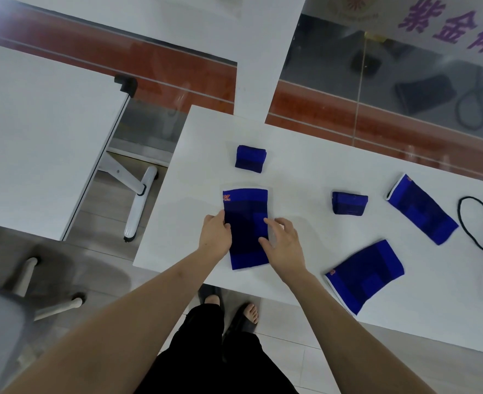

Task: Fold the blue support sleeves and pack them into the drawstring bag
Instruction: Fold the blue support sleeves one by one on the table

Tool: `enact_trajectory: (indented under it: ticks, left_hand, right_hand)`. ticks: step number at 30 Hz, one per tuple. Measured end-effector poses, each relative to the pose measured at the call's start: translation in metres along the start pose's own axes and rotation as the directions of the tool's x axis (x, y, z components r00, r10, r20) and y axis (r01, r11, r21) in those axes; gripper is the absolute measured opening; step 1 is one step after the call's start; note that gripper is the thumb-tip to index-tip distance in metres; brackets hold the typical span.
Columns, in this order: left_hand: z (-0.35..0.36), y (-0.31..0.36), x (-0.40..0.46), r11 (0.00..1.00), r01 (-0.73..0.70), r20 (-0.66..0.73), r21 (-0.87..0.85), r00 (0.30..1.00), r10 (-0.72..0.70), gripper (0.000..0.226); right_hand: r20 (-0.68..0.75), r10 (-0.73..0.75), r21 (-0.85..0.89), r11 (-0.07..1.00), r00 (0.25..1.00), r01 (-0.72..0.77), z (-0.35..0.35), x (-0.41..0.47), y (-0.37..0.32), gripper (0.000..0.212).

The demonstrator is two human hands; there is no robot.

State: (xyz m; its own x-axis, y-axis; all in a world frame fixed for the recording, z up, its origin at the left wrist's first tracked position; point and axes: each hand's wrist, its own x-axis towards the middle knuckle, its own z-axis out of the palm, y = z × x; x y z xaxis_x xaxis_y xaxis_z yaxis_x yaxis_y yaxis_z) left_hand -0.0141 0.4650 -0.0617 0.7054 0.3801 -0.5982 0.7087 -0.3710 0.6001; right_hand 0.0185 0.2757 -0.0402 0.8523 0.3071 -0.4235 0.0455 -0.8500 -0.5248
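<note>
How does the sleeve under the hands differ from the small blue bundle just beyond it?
The sleeve lies flat and unfolded; the bundle is folded compact and thicker. The sleeve is long, the bundle short and squarish. The left hand and right hand touch the sleeve; the bundle lies alone. Both are blue, on the white table.
</note>
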Motion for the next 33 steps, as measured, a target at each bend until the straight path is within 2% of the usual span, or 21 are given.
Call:
enact_trajectory:
  ticks: [2, 7, 10, 12, 14, 15, 18, 20, 23, 26, 30, 33]
  left_hand:
    - [0.0, 0.005, 0.0, 0.997, 0.042, -0.009, -0.06, 0.999, -0.043, 0.029]
    - [-0.001, 0.02, -0.006, 0.922, 0.154, 0.042, -0.355, 0.988, -0.149, 0.047]
    - [0.004, 0.024, -0.005, 0.933, 0.137, 0.076, -0.334, 0.99, -0.118, 0.035]
    - [0.006, 0.029, -0.005, 0.944, 0.126, 0.092, -0.304, 0.99, -0.103, 0.026]
    - [0.006, 0.036, -0.008, 0.943, 0.097, 0.109, -0.318, 0.992, -0.065, 0.023]
    - [0.005, 0.04, -0.011, 0.941, 0.076, 0.123, -0.331, 0.992, -0.037, 0.023]
    - [0.002, 0.052, -0.021, 0.931, 0.011, 0.172, -0.364, 0.984, 0.056, 0.022]
    - [-0.001, 0.059, -0.027, 0.921, -0.022, 0.186, -0.39, 0.977, 0.102, 0.023]
    - [-0.01, 0.069, -0.032, 0.903, -0.058, 0.172, -0.427, 0.975, 0.144, 0.026]
    - [-0.017, 0.08, -0.037, 0.863, -0.144, 0.124, -0.483, 0.965, 0.231, 0.023]
    - [-0.029, 0.1, -0.042, 0.853, -0.292, -0.015, -0.433, 0.948, 0.317, 0.016]
    - [-0.038, 0.099, -0.044, 0.83, -0.417, -0.077, -0.371, 0.904, 0.42, 0.015]
  right_hand:
    - [0.021, 0.0, -0.034, 0.999, 1.0, 0.001, 0.001, 0.005, -0.001, 0.051]
    - [0.033, -0.005, -0.077, 0.997, 0.999, 0.008, 0.004, 0.013, 0.0, 0.052]
    - [0.047, -0.018, -0.089, 0.996, 0.999, 0.022, 0.0, 0.013, -0.002, 0.052]
    - [0.039, -0.007, -0.038, 0.999, 0.999, 0.009, -0.004, 0.015, -0.002, 0.05]
    - [-0.002, 0.042, 0.095, 0.995, 0.999, -0.042, -0.01, 0.018, -0.006, 0.047]
    - [-0.016, 0.092, 0.214, 0.973, 0.996, -0.086, -0.015, 0.021, -0.009, 0.046]
    - [0.083, 0.242, 0.567, 0.787, 0.967, -0.245, -0.031, 0.028, -0.021, 0.056]
    - [0.109, 0.27, 0.653, 0.706, 0.957, -0.273, -0.043, 0.03, -0.024, 0.063]
    - [0.038, 0.317, 0.702, 0.667, 0.948, -0.251, -0.059, 0.033, -0.022, 0.064]
    - [0.042, 0.311, 0.778, 0.586, 0.949, -0.226, -0.07, 0.033, -0.022, 0.061]
    - [-0.103, 0.108, 0.778, 0.628, 0.989, 0.012, -0.09, 0.02, -0.027, 0.03]
    - [-0.207, 0.065, 0.755, 0.645, 0.976, 0.118, -0.108, 0.005, -0.028, 0.013]
